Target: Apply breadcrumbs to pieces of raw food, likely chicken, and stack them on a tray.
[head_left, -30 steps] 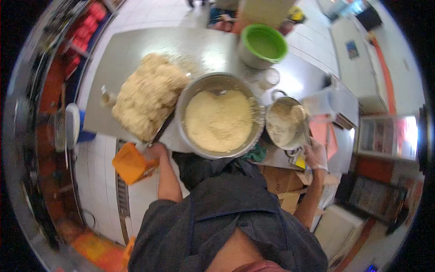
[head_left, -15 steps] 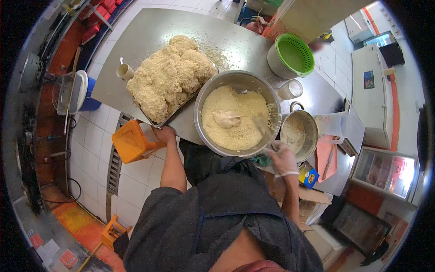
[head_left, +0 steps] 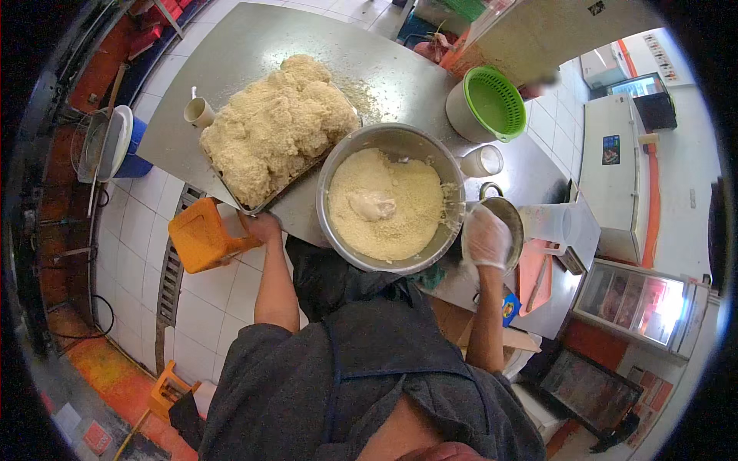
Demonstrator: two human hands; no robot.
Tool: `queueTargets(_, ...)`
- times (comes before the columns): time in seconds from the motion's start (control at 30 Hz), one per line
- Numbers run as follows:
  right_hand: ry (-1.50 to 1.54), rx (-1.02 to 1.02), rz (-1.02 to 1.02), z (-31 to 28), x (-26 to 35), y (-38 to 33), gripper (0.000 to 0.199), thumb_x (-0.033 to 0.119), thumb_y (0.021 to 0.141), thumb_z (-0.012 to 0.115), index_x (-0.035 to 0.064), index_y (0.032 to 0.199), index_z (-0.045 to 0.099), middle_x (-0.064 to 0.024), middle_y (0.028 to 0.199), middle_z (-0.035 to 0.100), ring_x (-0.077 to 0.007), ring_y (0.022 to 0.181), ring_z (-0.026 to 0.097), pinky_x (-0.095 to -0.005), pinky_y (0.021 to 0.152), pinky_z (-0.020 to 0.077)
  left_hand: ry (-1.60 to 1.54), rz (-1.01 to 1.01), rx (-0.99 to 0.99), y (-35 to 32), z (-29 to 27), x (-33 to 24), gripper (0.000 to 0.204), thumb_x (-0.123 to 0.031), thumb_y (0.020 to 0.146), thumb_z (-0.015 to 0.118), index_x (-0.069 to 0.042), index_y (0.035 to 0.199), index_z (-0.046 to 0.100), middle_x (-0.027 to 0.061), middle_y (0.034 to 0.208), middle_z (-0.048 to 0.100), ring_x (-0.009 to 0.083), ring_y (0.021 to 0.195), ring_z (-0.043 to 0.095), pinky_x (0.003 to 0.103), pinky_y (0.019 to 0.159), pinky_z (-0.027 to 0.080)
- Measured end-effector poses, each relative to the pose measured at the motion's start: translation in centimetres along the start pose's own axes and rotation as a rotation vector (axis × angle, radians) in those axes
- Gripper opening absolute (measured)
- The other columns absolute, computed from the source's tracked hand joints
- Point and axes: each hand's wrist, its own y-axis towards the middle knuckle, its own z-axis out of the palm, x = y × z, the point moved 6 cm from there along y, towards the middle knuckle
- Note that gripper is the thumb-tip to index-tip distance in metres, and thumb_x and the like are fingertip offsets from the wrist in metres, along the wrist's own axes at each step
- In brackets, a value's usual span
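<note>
Head view, looking down: a grey steel table (head_left: pixel 254 46) is seen from above, with the person's dark shirt and apron filling the lower middle.

Left hand (head_left: pixel 261 227): bare; closed on the near corner of the tray (head_left: pixel 254 201), at about 9 o'clock from the big bowl. Fingers are curled around the tray's edge; the grip is narrow.

Right hand (head_left: pixel 486 237): covered by a clear glove; laid over the near rim of the small pot (head_left: pixel 513 223), at 3 o'clock from the big bowl. Fingers are bent downward; whether anything is pinched under them cannot be told.

Big bowl (head_left: pixel 388 138): round, steel, set at the table's near edge just in front of the person. It is filled with pale yellow crumbs (head_left: pixel 392 223), with a smooth pale lump (head_left: pixel 373 205) lying near the middle.

Tray: heaped with a mound of crumbed pieces (head_left: pixel 277 127), placed at 10 o'clock from the big bowl and touching or nearly touching its rim.

Small pot: steel, mostly hidden under the gloved hand, just beside the big bowl's right rim.

Cup (head_left: pixel 198 112): small, white, at 9 o'clock from the tray's mound.

Green strainer (head_left: pixel 496 101): seated on a grey bucket (head_left: pixel 461 115), at 1 o'clock from the big bowl.

White container (head_left: pixel 482 160): small, round, between the bucket and the small pot.

Orange stool (head_left: pixel 200 234): on the tiled floor, at 8 o'clock from the tray, just beside the left hand.
</note>
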Motion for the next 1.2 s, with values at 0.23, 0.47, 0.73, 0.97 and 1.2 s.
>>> queueTargets(0.23,-0.137,0.364,-0.082,14.6,2.7,7.7,0.057,0.051,0.086,0.055,-0.0021,0.105,0.063,-0.0276,0.096,0.065,-0.0396,0.095,0.063,-0.0447,0.085,0.0481,-0.087,-0.116,0.184,-3.4,-3.2,-8.4,0.046,-0.007,0.087,0.048,0.006,0.131,0.046,0.0262,0.129,0.052,0.0407,0.12,0.048,0.04,0.099,0.038)
queueTargets(0.47,1.034,0.784,0.27,15.3,5.2,6.1,0.071,0.058,0.09,0.052,0.0,0.132,0.052,-0.0109,0.135,0.05,-0.0165,0.118,0.049,-0.0303,0.096,0.0419,-0.222,-0.103,0.052,-3.8,-7.4,-11.9,0.036,-0.011,0.088,0.048,0.008,0.119,0.053,0.0268,0.115,0.06,0.0427,0.108,0.055,0.042,0.09,0.042)
queueTargets(0.73,-0.24,0.619,-0.161,12.5,6.5,2.4,0.06,0.057,0.081,0.056,0.0017,0.104,0.066,-0.0249,0.098,0.066,-0.0377,0.092,0.065,-0.0441,0.082,0.052,-0.202,-0.047,0.018,-3.2,-5.7,-9.6,0.038,-0.014,0.089,0.048,0.004,0.121,0.053,0.0262,0.115,0.059,0.0436,0.107,0.053,0.043,0.091,0.042)
queueTargets(0.97,-0.317,0.438,-0.153,19.7,3.4,-1.4,0.066,0.036,0.071,0.073,-0.0106,0.114,0.055,-0.0279,0.109,0.062,-0.0385,0.097,0.063,-0.0398,0.086,0.0511,-0.066,-0.107,0.091,-3.1,-2.2,-6.7,0.04,-0.015,0.088,0.047,0.004,0.124,0.052,0.0265,0.115,0.058,0.0445,0.108,0.053,0.045,0.092,0.041)
queueTargets(1.2,0.257,0.68,-0.307,12.2,9.5,4.2,0.056,0.044,0.078,0.068,0.0006,0.112,0.064,-0.0261,0.104,0.066,-0.0376,0.1,0.063,-0.0426,0.091,0.047,-0.211,-0.1,0.114,-3.4,-6.7,-11.0,0.04,-0.019,0.09,0.046,0.004,0.123,0.052,0.027,0.115,0.059,0.045,0.107,0.053,0.047,0.09,0.042)
